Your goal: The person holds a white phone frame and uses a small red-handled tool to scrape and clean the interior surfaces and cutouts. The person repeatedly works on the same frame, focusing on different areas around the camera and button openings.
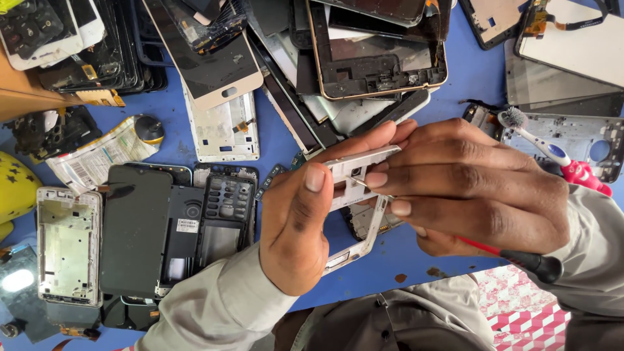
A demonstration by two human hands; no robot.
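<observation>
My left hand point(305, 221) grips a white phone frame point(354, 172) over the blue table, thumb pressed on its upper edge. My right hand point(468, 185) holds a thin screwdriver with a red and black handle point(526, 260). Its metal tip touches the frame near my left thumb. The fingers of both hands hide much of the frame; its lower part point(361, 244) hangs below them.
Phone screens and frames are piled at the back point(364, 58). A black phone point(133, 231) and back covers point(224, 218) lie left, beside a silver frame point(68, 247). A toothbrush point(552, 153) rests on a grey frame at right. The blue table point(468, 71) shows between parts.
</observation>
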